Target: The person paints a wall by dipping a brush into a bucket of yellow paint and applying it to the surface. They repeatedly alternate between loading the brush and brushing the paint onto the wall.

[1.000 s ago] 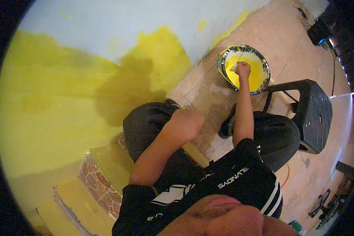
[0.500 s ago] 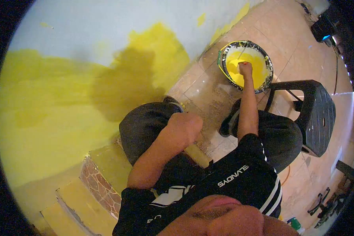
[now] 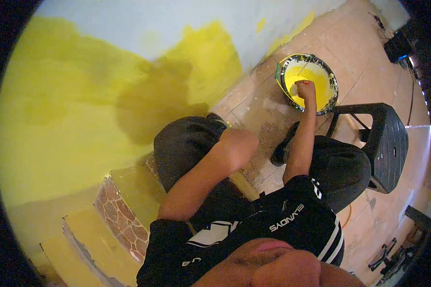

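Note:
My right hand (image 3: 307,91) reaches into a bucket (image 3: 334,79) of yellow paint (image 3: 324,86). Its fingers are closed round what looks like a paintbrush; a bit of red shows at the hand, and the rest is mostly hidden. The bucket has a dark, paint-splashed rim and a yellow handle with a green grip. My left hand (image 3: 244,146) is bent downward near my left knee, its fingers turned out of sight. To the left stands a wall (image 3: 76,105), partly yellow and partly pale blue-white.
A black plastic stool (image 3: 391,148) stands to the right of my right leg. Steps with a stone-patterned face (image 3: 122,217) are at lower left. Tiled floor (image 3: 364,71) surrounds the bucket. Dark objects (image 3: 392,256) lie at lower right, and a dark box (image 3: 398,48) stands at upper right.
The view has shifted slightly. My right hand has turned a little within the bucket, with more red showing at the fingers. My left hand stays by the knee.

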The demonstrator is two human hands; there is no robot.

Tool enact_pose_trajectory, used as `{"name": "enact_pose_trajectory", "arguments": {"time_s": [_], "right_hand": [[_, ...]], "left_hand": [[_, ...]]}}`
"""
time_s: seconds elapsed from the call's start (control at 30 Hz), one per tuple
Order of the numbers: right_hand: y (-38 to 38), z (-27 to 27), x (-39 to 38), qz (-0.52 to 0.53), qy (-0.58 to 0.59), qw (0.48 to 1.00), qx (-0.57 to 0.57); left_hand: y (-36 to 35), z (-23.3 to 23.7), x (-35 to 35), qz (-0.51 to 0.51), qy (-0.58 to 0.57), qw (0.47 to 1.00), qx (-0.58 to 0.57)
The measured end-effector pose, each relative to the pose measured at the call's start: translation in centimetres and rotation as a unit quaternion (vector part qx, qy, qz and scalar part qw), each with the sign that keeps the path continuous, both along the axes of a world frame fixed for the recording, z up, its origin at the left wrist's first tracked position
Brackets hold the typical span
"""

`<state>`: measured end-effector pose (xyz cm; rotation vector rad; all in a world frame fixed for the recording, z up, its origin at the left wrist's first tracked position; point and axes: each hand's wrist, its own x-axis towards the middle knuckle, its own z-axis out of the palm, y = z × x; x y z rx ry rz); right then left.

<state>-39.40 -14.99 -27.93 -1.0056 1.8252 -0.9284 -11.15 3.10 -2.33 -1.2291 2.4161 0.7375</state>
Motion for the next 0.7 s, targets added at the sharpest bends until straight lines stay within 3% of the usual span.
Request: {"name": "enact_pose_trajectory", "arguments": {"time_s": [0.03,0.13,0.17,0.27,0.3,0.4,0.47,0.53,0.6,0.7], "right_hand": [[0.0,-0.3,0.6,0.022,0.059,0.998,-0.008],[1.1,2.1,2.5,0.095,0.042,0.995,-0.006],[0.5,1.4,2.5,0.106,0.12,0.986,-0.042],[1.1,2.6,3.2,0.101,0.182,0.972,-0.105],[0.2,0.1,2.2,0.141,0.132,0.978,-0.085],[0.4,1.4,2.3,0.121,0.146,0.981,-0.043],[1.3,3.5,3.1,0.089,0.171,0.976,-0.099],[0.8,3.4,2.4,0.084,0.022,0.996,-0.011],[0.5,3.0,2.2,0.06,0.032,0.997,-0.037],[0.6,2.9,2.4,0.106,0.043,0.991,-0.068]], "left_hand": [[0.2,-0.1,0.1,0.008,0.012,1.0,-0.016],[0.2,-0.1,0.2,-0.006,0.01,1.0,-0.004],[0.4,-0.4,0.2,-0.004,0.011,1.0,-0.004],[0.9,-0.7,0.3,-0.001,0.046,0.996,-0.07],[0.8,0.2,0.1,-0.008,0.042,0.998,-0.047],[1.1,-0.1,0.0,-0.013,0.043,0.998,-0.036],[1.2,-0.4,0.1,-0.01,0.05,0.998,-0.048],[1.3,-0.4,0.1,-0.001,0.07,0.996,-0.047],[1.0,0.2,-0.1,-0.001,0.051,0.998,-0.029],[1.0,0.2,0.0,-0.003,0.046,0.998,-0.031]]}}
